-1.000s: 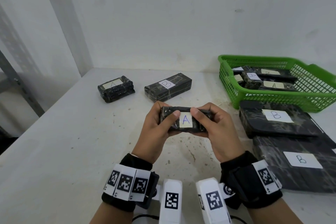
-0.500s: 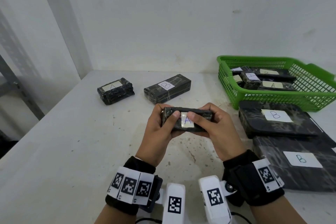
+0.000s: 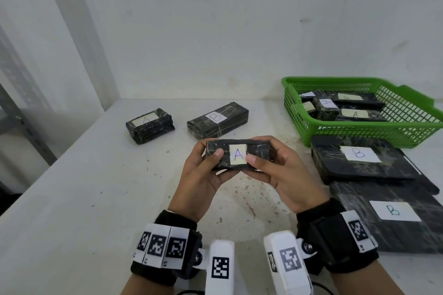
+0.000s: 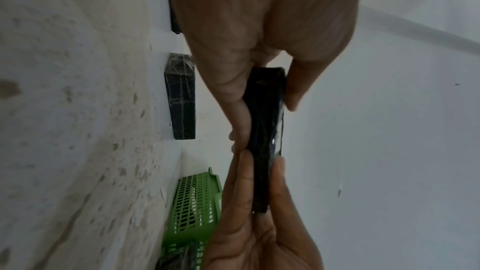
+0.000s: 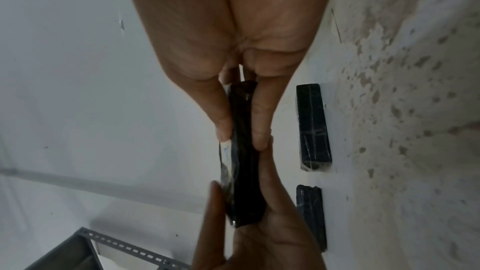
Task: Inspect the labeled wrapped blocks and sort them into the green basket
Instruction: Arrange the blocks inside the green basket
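Observation:
Both hands hold one black wrapped block [image 3: 257, 154] above the table, its white label "A" facing me. My left hand [image 3: 203, 170] grips its left end, thumb on the front face. My right hand [image 3: 280, 170] grips the right end, thumb beside the label. The same block [image 4: 266, 141] shows edge-on in the left wrist view and again edge-on [image 5: 242, 161] in the right wrist view. The green basket [image 3: 359, 132] stands at the right rear with several labeled blocks inside. An "A" block [image 3: 149, 126] and a "B" block [image 3: 217, 123] lie farther back on the table.
Two large flat black packs labeled "B" [image 3: 359, 163] [image 3: 393, 220] lie right of my hands, in front of the basket. White walls close the back and left. A grey metal shelf frame [image 3: 21, 124] stands at the far left. The table [image 3: 72, 211] is white and stained.
The held block tilted away half a second ago, partly hiding its label, and has tilted back so the "A" faces me. My hands stayed in place.

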### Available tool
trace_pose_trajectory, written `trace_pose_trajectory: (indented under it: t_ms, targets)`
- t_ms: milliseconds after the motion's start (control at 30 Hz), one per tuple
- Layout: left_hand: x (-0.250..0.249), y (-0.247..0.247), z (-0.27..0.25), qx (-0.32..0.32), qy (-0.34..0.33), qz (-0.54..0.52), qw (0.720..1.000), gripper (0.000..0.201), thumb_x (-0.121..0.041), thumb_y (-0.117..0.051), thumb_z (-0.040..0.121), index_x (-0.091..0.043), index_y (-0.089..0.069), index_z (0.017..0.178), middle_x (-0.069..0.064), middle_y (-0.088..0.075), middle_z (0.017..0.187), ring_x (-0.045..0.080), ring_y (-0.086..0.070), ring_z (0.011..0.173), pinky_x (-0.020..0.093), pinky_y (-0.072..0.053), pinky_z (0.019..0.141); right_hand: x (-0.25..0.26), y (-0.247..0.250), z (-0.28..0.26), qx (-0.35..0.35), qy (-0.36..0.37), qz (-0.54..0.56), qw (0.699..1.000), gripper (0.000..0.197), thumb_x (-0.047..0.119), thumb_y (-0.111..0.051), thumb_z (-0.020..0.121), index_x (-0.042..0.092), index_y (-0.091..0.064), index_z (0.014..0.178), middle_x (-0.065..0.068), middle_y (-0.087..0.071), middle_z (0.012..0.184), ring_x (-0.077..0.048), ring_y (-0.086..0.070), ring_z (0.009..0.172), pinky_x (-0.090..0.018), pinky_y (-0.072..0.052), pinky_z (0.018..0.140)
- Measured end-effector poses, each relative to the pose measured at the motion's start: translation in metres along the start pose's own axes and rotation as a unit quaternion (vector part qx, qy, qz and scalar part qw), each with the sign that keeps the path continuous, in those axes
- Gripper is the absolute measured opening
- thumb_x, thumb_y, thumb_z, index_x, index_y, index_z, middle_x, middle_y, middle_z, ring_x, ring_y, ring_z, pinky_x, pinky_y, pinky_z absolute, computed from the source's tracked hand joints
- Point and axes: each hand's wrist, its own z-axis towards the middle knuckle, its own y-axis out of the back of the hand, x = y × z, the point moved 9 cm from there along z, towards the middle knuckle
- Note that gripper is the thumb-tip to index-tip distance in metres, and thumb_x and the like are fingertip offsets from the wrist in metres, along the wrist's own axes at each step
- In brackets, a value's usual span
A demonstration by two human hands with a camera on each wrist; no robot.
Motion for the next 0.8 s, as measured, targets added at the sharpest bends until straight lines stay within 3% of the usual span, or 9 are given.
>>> trace_pose_trajectory:
  t_ms: [167, 367, 500, 567, 633, 733, 800]
  targets:
    - [-0.001, -0.005, 0.000, 0.021, 0.002, 0.000, 1.000, 0.038, -0.005, -0.055, 0.083, -0.001, -0.047, 0.121, 0.013, -0.070, 0.107, 0.024, -0.069, 0.097, 0.034, -0.058, 0.082, 0.002, 0.002, 0.000, -0.006, 0.004, 0.005, 1.000, 0.033, 0.011, -0.068, 0.072, 0.010, -0.063, 0.105, -0.012, -0.070, 0.103, -0.020, -0.071, 0.089, -0.025, -0.059, 0.071]
    - [-0.002, 0.001, 0.001, 0.001, 0.000, -0.013, 1.000, 0.041, -0.004, -0.054, 0.083, -0.001, -0.048, 0.124, 0.017, -0.066, 0.113, 0.026, -0.068, 0.100, 0.036, -0.058, 0.083, 0.006, -0.003, -0.001, 0.017, 0.005, 0.022, 1.000, 0.038, 0.022, -0.057, 0.084, 0.011, -0.061, 0.120, -0.014, -0.069, 0.114, -0.022, -0.068, 0.101, -0.033, -0.059, 0.081]
    - [-0.002, 0.005, 0.001, -0.010, 0.006, 0.008, 1.000, 0.042, -0.006, -0.057, 0.080, -0.007, -0.052, 0.122, 0.013, -0.069, 0.109, 0.024, -0.068, 0.096, 0.037, -0.058, 0.085, 0.001, 0.001, 0.002, -0.003, 0.019, 0.043, 0.999, 0.041, 0.012, -0.057, 0.085, 0.015, -0.054, 0.125, -0.005, -0.073, 0.099, -0.019, -0.071, 0.092, -0.033, -0.060, 0.077]
    - [-0.001, 0.008, 0.002, -0.026, 0.017, 0.012, 0.999, 0.049, -0.010, -0.059, 0.078, -0.008, -0.051, 0.126, 0.013, -0.069, 0.109, 0.025, -0.068, 0.096, 0.040, -0.059, 0.087, 0.002, 0.003, 0.003, -0.004, 0.022, 0.046, 0.999, 0.042, 0.011, -0.059, 0.081, 0.013, -0.055, 0.123, -0.004, -0.074, 0.100, -0.019, -0.072, 0.092, -0.032, -0.060, 0.076]
    - [0.000, 0.011, 0.002, -0.044, 0.028, 0.009, 0.999, 0.051, -0.019, -0.061, 0.080, -0.008, -0.051, 0.129, 0.015, -0.066, 0.113, 0.027, -0.067, 0.101, 0.043, -0.058, 0.088, 0.005, 0.002, 0.002, 0.002, 0.033, 0.033, 0.999, 0.039, 0.015, -0.065, 0.079, 0.011, -0.061, 0.117, -0.009, -0.071, 0.111, -0.025, -0.069, 0.103, -0.034, -0.060, 0.081]
    - [0.002, 0.013, 0.003, -0.064, 0.052, 0.014, 0.997, 0.048, -0.040, -0.061, 0.086, -0.007, -0.059, 0.121, 0.017, -0.066, 0.118, 0.033, -0.068, 0.105, 0.044, -0.058, 0.087, 0.009, -0.001, 0.001, 0.019, 0.050, 0.029, 0.998, 0.038, 0.026, -0.078, 0.073, 0.020, -0.072, 0.110, -0.011, -0.068, 0.122, -0.029, -0.064, 0.115, -0.035, -0.057, 0.090]
    - [0.001, 0.015, 0.002, -0.079, 0.050, 0.026, 0.995, 0.052, -0.047, -0.058, 0.091, -0.006, -0.060, 0.123, 0.019, -0.066, 0.122, 0.037, -0.067, 0.107, 0.042, -0.058, 0.087, 0.009, 0.002, 0.001, 0.016, 0.049, 0.034, 0.998, 0.038, 0.018, -0.072, 0.075, 0.024, -0.072, 0.113, -0.008, -0.068, 0.121, -0.026, -0.064, 0.116, -0.036, -0.055, 0.095]
